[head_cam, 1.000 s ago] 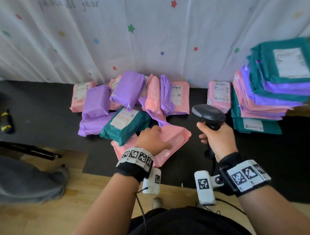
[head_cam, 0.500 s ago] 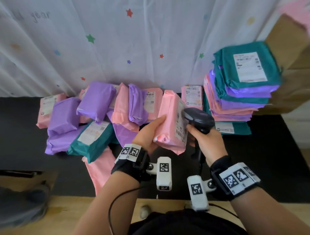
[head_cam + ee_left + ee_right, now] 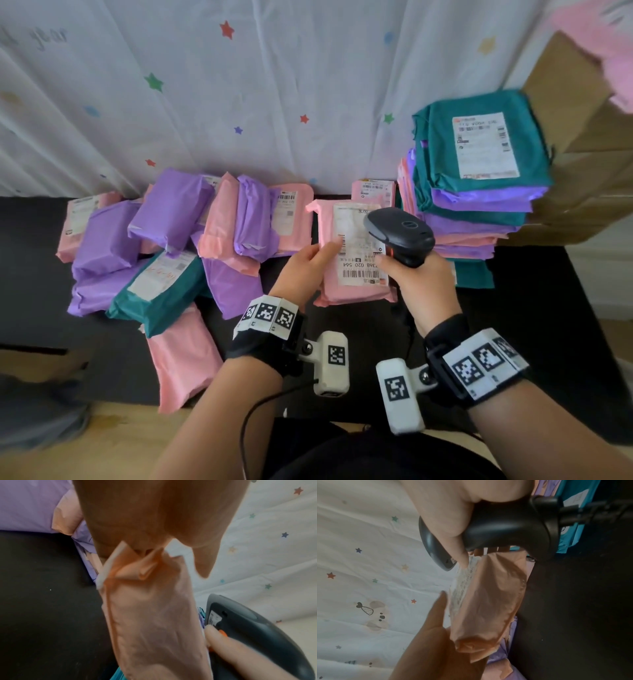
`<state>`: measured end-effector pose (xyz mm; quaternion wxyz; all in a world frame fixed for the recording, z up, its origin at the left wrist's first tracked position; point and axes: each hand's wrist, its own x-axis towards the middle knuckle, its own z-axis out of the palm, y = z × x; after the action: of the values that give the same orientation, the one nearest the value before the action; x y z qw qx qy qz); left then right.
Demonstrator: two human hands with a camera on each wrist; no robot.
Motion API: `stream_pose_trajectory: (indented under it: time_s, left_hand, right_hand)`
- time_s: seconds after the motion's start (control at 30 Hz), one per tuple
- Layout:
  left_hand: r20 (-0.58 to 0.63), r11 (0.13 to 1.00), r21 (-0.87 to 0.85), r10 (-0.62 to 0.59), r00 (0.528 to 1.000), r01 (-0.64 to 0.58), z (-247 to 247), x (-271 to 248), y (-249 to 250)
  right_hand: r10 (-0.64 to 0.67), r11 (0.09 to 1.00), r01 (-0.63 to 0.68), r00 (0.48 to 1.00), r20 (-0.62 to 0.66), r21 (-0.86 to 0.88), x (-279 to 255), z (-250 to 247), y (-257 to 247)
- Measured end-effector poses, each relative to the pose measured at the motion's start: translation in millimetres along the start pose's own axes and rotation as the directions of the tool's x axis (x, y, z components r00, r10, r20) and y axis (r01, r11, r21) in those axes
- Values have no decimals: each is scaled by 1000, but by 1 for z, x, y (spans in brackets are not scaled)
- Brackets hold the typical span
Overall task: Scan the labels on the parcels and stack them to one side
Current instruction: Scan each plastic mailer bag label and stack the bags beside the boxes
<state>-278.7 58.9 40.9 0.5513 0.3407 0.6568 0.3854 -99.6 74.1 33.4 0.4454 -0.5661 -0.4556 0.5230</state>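
My left hand (image 3: 310,260) grips a pink parcel (image 3: 356,291) by its left edge and holds it above the black table, its white label (image 3: 358,246) facing up. In the left wrist view the pink parcel (image 3: 154,622) hangs from my fingers, thumb on the label side. My right hand (image 3: 416,281) holds a dark handheld scanner (image 3: 399,233) whose head is right over the label. The scanner (image 3: 501,526) sits in my fist, a finger at its orange trigger (image 3: 223,633). A tall stack of teal, purple and pink parcels (image 3: 479,178) stands at the right.
A loose heap of purple, pink and teal parcels (image 3: 171,246) covers the table's left and middle. Another pink parcel (image 3: 185,359) lies at the near edge. A starred white curtain (image 3: 274,85) hangs behind. Cardboard boxes (image 3: 582,154) stand at the far right.
My left hand picked the pink parcel off the table, lifted it and turned it label up. The scanner has come over the label. The view swung to the right.
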Motion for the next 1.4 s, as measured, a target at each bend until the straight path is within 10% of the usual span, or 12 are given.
stream_pose_trajectory:
  time_s: [0.37, 0.57, 0.73, 1.13, 1.4]
  left_hand:
    - [7, 904, -412, -117, 993, 109, -33, 28, 6]
    - [203, 963, -136, -201, 958, 231, -58, 37, -1]
    - [-134, 995, 22, -94, 987, 98, -90, 59, 1]
    - [253, 996, 44, 69, 965, -83, -118, 62, 58]
    - [94, 988, -149, -21, 995, 35, -93, 61, 33]
  right_hand:
    - [114, 990, -111, 993, -30, 81, 2, 35, -4]
    - [89, 992, -82, 994, -68, 98, 7, 47, -13]
    - [2, 1000, -4, 995, -104, -18, 13, 52, -24]
    - [-105, 989, 95, 990, -91, -111, 13, 47, -36]
    - [-94, 995, 81, 954, -286, -56, 15, 44, -32]
